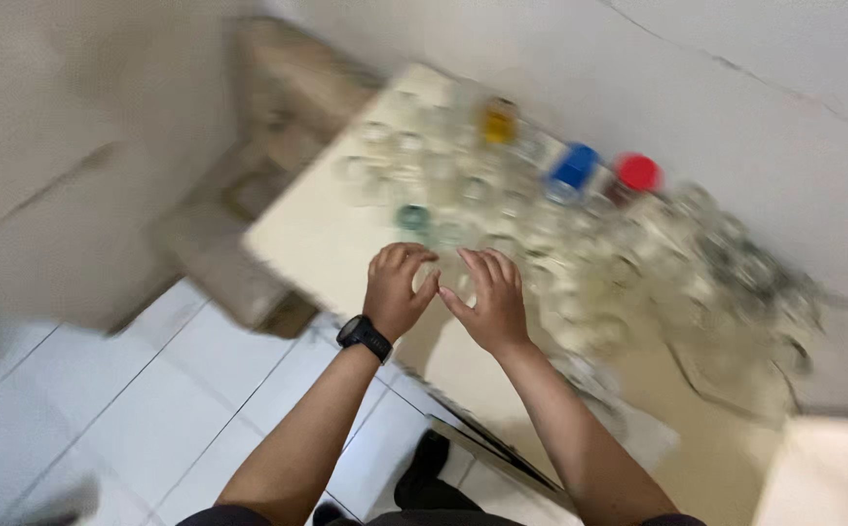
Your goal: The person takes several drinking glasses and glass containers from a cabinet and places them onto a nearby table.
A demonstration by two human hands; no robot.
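Head view, blurred by motion: both hands reach over a cream counter (317, 234) crowded with clear glass jars (580, 263).

The left hand (397, 289), with a black watch (364, 337) on its wrist, and the right hand (490, 300) sit close together, thumbs nearly touching, backs up. They flank a clear jar (455, 278) that shows in the gap between them. The left fingers (400, 256) curl loosely downward; the right fingers (498, 268) are slightly spread and arched. The blur makes it impossible to tell whether either hand grips the jar or only cups it.

The jar stands near the counter's front edge, at the near side of the cluster. Just beyond the left hand is a jar with a green lid (412, 216). Farther back, near the white wall (697, 107), are a yellow jar (498, 123), a blue lid (574, 168) and a red lid (637, 172), the last two side by side. More clear glass spreads right toward the counter's far end.

Below lie white floor tiles (142, 390) and a dark shoe (431, 458). A brown cardboard box (288, 97) sits left of the counter.
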